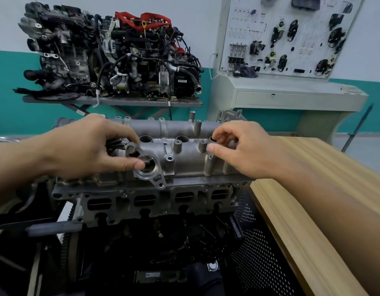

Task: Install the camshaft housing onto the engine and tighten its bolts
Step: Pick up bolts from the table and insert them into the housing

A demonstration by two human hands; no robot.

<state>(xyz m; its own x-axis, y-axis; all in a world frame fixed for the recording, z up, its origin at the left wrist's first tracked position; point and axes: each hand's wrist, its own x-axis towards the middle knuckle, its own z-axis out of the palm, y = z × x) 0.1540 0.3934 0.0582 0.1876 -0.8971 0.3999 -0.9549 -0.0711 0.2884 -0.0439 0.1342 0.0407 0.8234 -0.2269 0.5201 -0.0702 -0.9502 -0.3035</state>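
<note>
I see my left hand (84,150) curled round the housing (184,159) at its nine o'clock end, thumb at the bore (151,167), and my right hand (244,150) pinching its top at three o'clock, the housing sitting on the engine (154,201).

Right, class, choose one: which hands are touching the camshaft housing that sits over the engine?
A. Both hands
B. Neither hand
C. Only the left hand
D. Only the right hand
A: the left hand grips the left end of the camshaft housing, thumb at its round opening, and the right hand pinches its right end, above the engine.
</note>
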